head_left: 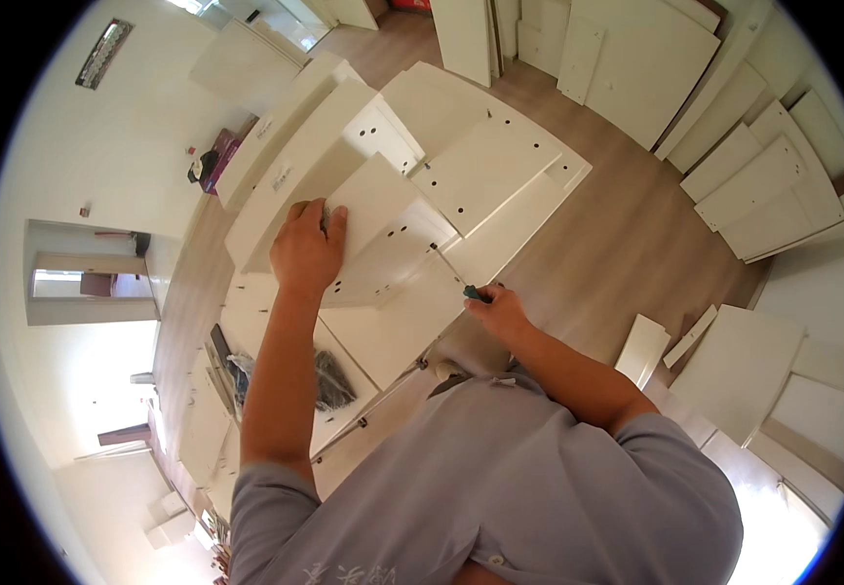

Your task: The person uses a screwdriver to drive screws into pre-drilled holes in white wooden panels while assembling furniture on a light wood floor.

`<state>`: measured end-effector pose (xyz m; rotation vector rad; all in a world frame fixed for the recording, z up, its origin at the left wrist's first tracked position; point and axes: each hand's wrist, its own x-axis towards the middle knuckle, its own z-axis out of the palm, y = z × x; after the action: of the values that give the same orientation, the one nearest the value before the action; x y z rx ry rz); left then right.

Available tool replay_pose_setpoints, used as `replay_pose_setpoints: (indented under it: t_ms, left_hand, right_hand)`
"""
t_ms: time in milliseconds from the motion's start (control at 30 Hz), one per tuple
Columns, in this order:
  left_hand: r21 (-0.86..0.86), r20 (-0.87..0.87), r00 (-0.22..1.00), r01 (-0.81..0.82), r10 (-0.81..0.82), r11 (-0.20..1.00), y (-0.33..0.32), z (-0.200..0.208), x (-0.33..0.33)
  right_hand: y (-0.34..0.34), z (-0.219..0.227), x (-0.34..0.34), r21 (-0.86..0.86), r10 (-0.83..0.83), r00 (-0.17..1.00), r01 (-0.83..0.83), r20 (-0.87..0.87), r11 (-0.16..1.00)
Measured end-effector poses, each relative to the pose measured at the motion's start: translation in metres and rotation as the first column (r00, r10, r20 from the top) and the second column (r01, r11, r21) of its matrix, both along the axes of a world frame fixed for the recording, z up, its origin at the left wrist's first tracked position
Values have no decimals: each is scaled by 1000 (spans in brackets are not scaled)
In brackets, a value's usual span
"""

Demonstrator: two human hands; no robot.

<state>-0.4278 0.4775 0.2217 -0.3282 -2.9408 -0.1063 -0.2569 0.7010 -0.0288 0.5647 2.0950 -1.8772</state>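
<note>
My left hand [307,246] is closed over the edge of an upright white panel [368,200]. Something small and grey shows between its thumb and fingers, too small to make out. My right hand [500,314] grips the green handle of a screwdriver [473,292]. Its thin shaft points up and left towards a dark fitting [433,248] on the white boards; whether the tip touches it I cannot tell. Dark round holes dot the white board [485,146] beyond the upright panel.
More white panels [636,68] lean on the walls at the far right. White boards [739,366] stand nearer on the right. Wood-look floor [578,234] runs between. Left of my left forearm lie plastic-wrapped parts [240,370]; a dark bag [332,382] lies right of it.
</note>
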Motion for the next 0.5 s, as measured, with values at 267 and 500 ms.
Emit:
replay_pose_setpoints:
  t_ms: [267,500]
  left_hand:
    - [6,4,1000,-1,1,1000,-2,3,-1]
    - [43,2,1000,16,-16,999,0,6,-1]
  right_hand:
    - [5,24,-14,659,141,954,71,-263,749]
    - [-16,-12,-14,-797,54,921,303,386,522]
